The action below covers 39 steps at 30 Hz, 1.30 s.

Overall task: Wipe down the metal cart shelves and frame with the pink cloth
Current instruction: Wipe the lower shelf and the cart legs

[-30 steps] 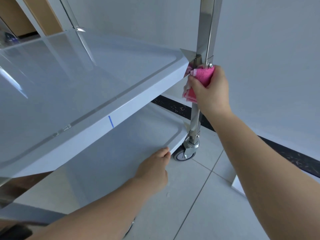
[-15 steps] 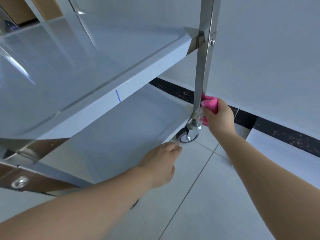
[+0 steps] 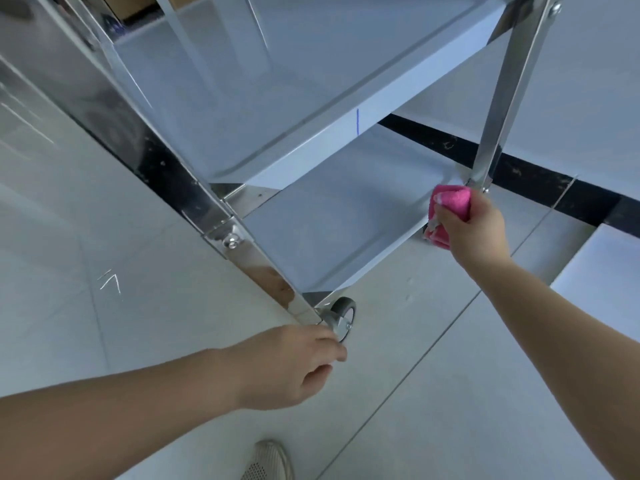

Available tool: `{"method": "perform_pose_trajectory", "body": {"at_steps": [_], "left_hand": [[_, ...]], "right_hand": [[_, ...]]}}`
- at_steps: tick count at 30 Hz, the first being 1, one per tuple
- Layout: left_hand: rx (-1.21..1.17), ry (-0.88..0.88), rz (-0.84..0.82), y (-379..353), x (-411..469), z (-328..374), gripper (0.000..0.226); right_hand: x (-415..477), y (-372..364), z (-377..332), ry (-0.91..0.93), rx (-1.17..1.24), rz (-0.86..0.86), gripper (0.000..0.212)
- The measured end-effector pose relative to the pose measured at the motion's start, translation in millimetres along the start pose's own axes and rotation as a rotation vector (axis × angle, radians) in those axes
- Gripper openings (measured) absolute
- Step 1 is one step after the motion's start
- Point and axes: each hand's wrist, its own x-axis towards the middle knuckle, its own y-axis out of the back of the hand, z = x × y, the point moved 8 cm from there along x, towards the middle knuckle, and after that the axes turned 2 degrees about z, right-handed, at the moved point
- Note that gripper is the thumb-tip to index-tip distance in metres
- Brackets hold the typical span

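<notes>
The metal cart fills the upper view, with a grey upper shelf [image 3: 277, 81] and a lower shelf [image 3: 329, 230]. My right hand [image 3: 474, 230] grips the bunched pink cloth [image 3: 450, 200] and presses it against the lower shelf's far right corner, at the foot of the far post [image 3: 502, 109]. My left hand [image 3: 287, 365] is low at the foot of the shiny near post [image 3: 221, 216], its fingers curled round the post's end just beside the caster wheel [image 3: 343, 317].
The cart stands on pale floor tiles. A black strip [image 3: 536, 181] runs along the base of the wall behind it. A white raised panel [image 3: 606, 265] lies at the right edge. The tip of my shoe [image 3: 268, 460] shows at the bottom.
My right hand slid the cloth down the far post from the upper shelf bracket to the lower shelf corner. My left hand left the lower shelf's edge and moved to the near post's foot.
</notes>
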Motion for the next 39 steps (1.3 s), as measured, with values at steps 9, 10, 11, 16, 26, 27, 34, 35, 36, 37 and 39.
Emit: {"method": "perform_pose_trajectory", "body": {"at_steps": [9,10,11,16,26,27,34,35,36,37,39], "left_hand": [[-0.156,0.542,0.17,21.8,-27.5,-86.8,0.025],[-0.25,0.543,0.187,25.0,-23.1,-89.1,0.024],[-0.341,0.516,0.186,27.1,-17.6,-88.5,0.021],[-0.454,0.373,0.174,36.7,-0.2,-75.1,0.02],[-0.392,0.199,0.127,36.2,31.7,-62.2,0.017],[-0.388,0.191,0.129,35.9,33.0,-61.5,0.018],[-0.366,0.193,0.137,34.3,34.6,-61.0,0.02],[-0.362,0.193,0.136,34.4,34.4,-61.0,0.021],[-0.358,0.193,0.137,34.8,34.4,-61.0,0.021],[-0.353,0.193,0.136,34.7,34.3,-61.4,0.021],[-0.348,0.186,0.136,34.8,34.5,-60.9,0.021]], "right_hand": [[-9.7,-27.1,22.1,-0.091,-0.019,-0.074,0.021],[-10.1,-29.1,24.6,-0.112,-0.026,-0.08,0.021],[-11.0,-30.9,27.7,-0.138,-0.035,-0.087,0.021],[-11.7,-27.6,34.2,-0.139,-0.212,-0.052,0.037],[37.9,43.5,54.6,-0.175,-0.106,0.349,0.035],[42.7,46.9,56.1,-0.186,-0.09,0.353,0.033],[72.6,32.1,64.0,-0.188,-0.027,0.263,0.03],[73.2,25.1,64.9,-0.189,-0.023,0.24,0.031],[73.0,19.4,64.8,-0.191,-0.018,0.227,0.033],[72.2,14.7,65.7,-0.198,-0.005,0.219,0.033],[70.0,8.7,67.3,-0.196,0.022,0.201,0.035]]}}
